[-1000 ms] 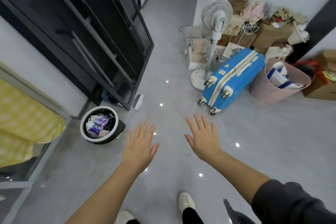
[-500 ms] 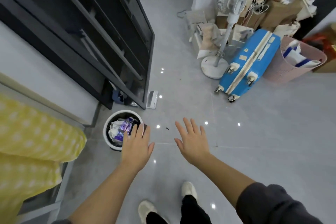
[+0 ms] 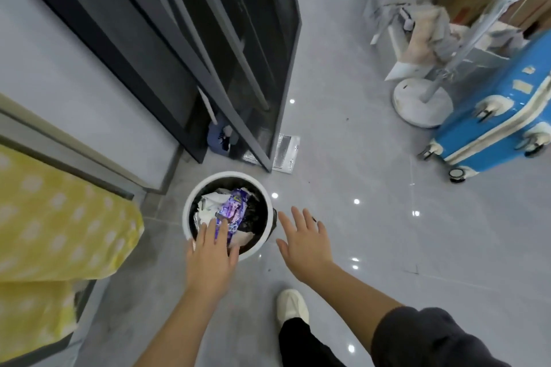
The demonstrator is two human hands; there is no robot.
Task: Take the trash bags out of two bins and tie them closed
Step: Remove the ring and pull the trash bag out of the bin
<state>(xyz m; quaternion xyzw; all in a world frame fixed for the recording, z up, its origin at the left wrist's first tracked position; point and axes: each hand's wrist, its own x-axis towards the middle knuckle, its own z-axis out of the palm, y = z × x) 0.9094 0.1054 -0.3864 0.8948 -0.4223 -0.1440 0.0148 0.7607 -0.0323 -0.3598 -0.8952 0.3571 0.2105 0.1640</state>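
The bin [image 3: 187, 214] stands on the floor just ahead with the black trash bag [image 3: 257, 209] lining it, and my left hand [image 3: 211, 253], flat and empty, hangs over its near rim, nearer than my right hand [image 3: 304, 239], spread empty just beside its right edge.

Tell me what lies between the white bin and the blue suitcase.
In the head view, only bare grey floor with a few light glints lies between the white bin and the blue suitcase.

The left hand [image 3: 210, 259] covers the near rim of the bin [image 3: 229, 175].
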